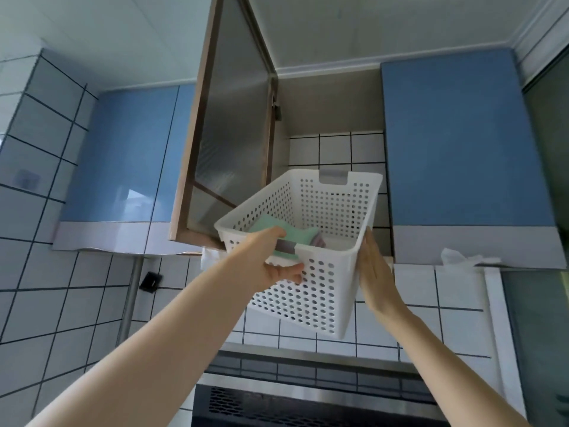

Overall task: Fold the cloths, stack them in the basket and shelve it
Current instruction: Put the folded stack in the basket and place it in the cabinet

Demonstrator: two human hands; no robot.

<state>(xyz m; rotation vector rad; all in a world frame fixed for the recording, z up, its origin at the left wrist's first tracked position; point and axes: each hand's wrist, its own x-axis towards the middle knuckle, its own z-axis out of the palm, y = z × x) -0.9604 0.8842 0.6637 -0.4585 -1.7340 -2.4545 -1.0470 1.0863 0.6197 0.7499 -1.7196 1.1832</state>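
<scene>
Left hand [271, 263] grips the tilted basket [311, 291] by its handle, right hand [374, 272] flat alongside, fingers straight — cloths [277, 231] could slide out, or it clips the cabinet door [228, 124].

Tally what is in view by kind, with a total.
Hands: 2, left and right
Basket: 1
Cloths showing in the basket: 2, green and pinkish
Open cabinet door: 1
Total: 6
</scene>
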